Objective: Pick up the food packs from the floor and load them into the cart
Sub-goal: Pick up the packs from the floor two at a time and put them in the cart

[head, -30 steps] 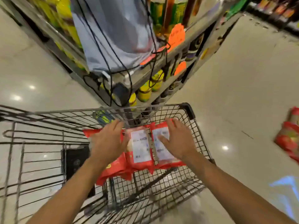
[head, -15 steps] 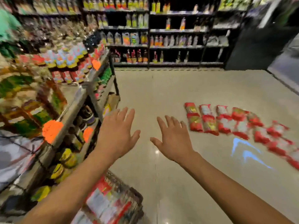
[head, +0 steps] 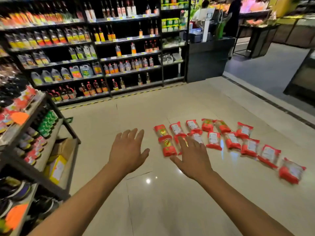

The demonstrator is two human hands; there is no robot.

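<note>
Head view: the red food packs (head: 214, 140) lie flat on the pale tiled floor (head: 170, 201) ahead and to the right, in two loose rows that run from near the middle toward the right edge. Each pack is oblong, and its long axis points roughly away from the person, with those further right fanning more to the right. Some lie white label up, others printed face up. The left hand (head: 127, 151) and the right hand (head: 194, 157) reach forward, palms down, fingers straight and spread, grasping nothing. The left hand is over bare floor, left of the packs. The right hand's fingers overlap the near row and hide most of one pack; whether they touch it I cannot tell. The end pack (head: 291, 171) at the far right is blurred, its print unreadable. A low shelf rack (head: 34, 107) of goods stands to the left, cut off by the frame edge, and tall shelves of bottles (head: 119, 53) line the back
</note>
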